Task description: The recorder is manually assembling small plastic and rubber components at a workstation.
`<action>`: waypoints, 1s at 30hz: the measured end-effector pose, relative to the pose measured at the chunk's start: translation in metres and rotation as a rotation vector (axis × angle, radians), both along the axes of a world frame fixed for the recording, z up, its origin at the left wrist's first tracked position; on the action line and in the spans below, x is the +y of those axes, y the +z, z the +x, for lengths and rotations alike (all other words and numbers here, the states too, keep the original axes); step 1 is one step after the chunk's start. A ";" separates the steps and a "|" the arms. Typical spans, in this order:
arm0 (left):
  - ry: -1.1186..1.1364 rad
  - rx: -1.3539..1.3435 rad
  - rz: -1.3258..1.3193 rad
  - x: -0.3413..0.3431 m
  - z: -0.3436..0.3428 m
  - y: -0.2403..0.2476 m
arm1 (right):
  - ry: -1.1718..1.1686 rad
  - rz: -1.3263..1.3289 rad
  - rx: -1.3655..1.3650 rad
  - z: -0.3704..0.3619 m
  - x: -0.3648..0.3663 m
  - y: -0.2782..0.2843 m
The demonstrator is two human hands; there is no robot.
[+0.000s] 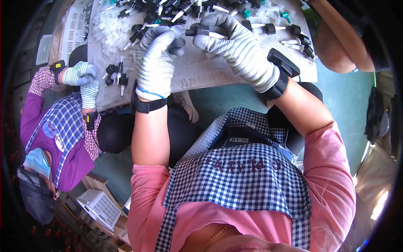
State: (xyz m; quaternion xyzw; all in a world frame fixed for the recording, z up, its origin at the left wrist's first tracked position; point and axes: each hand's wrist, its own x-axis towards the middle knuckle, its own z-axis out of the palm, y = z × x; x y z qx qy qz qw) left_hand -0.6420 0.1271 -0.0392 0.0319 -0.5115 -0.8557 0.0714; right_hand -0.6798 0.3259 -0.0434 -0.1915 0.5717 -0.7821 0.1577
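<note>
Over the pile of parts, my right hand point(241, 52), in a striped white glove, grips a black pump head point(200, 31) with a white stem point(218, 35) between thumb and fingers. My left hand point(156, 63), gloved alike, is closed in a pinch just left of it. A small translucent plastic piece point(178, 30) shows at its fingertips, partly hidden by the glove. The two hands are close together but apart. Beyond them lie several more black pump heads with white stems point(184, 10), heaped on the pale work table point(189, 75).
A heap of clear plastic pieces point(110, 27) covers the table's far left. Several black pump parts point(117, 77) lie near the left edge. At left, a co-worker's gloved hands point(84, 77) are at the table edge. Another person's arm point(340, 29) is at the right.
</note>
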 end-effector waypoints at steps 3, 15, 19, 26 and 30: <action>0.004 0.009 0.061 -0.002 -0.003 -0.005 | -0.014 0.031 -0.015 0.001 0.001 0.006; 0.048 0.044 -0.053 0.012 0.002 -0.002 | -0.071 0.013 -0.115 0.012 0.000 0.007; 0.004 0.046 -0.196 0.007 0.003 -0.001 | -0.085 -0.106 -0.098 0.013 -0.002 -0.003; -0.050 -0.016 -0.411 -0.014 0.008 0.014 | 0.156 0.191 0.145 0.023 -0.010 -0.015; 0.011 -0.156 -0.521 -0.013 0.009 0.018 | 0.100 0.313 0.306 0.033 -0.013 -0.020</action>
